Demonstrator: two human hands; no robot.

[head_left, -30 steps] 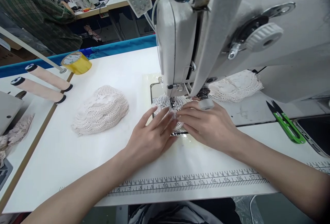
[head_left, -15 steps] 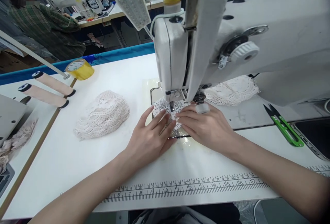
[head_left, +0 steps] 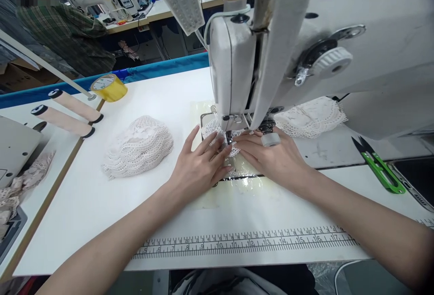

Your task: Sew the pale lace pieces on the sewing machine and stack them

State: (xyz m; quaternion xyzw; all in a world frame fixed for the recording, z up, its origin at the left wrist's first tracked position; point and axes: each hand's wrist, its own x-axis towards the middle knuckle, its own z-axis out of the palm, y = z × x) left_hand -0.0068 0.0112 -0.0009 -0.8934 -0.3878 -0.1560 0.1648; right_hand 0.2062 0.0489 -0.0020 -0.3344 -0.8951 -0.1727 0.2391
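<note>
A piece of white lace [head_left: 212, 127] lies under the presser foot [head_left: 229, 137] of the white sewing machine [head_left: 233, 68]. My left hand [head_left: 198, 164] rests flat with fingers spread, its fingertips pressing the lace just left of the foot. From the other side my right hand [head_left: 278, 157] lies with outstretched fingers on the lace, close to the needle. The two hands' fingertips nearly meet in front of the foot and cover part of the lace.
Left of my hands sits a pile of lace [head_left: 139, 148]; more lace [head_left: 312, 118] lies behind the needle area. Green thread snips [head_left: 383, 173] and a phone [head_left: 415, 179] are at right. Yellow tape [head_left: 110, 88] and thread spools [head_left: 64, 121] stand at left. A person [head_left: 61, 37] works beyond.
The lace under the foot has shifted slightly away from me, with less showing in front. My left hand's thumb has moved a little forward with it. The whole view has shifted slightly.
</note>
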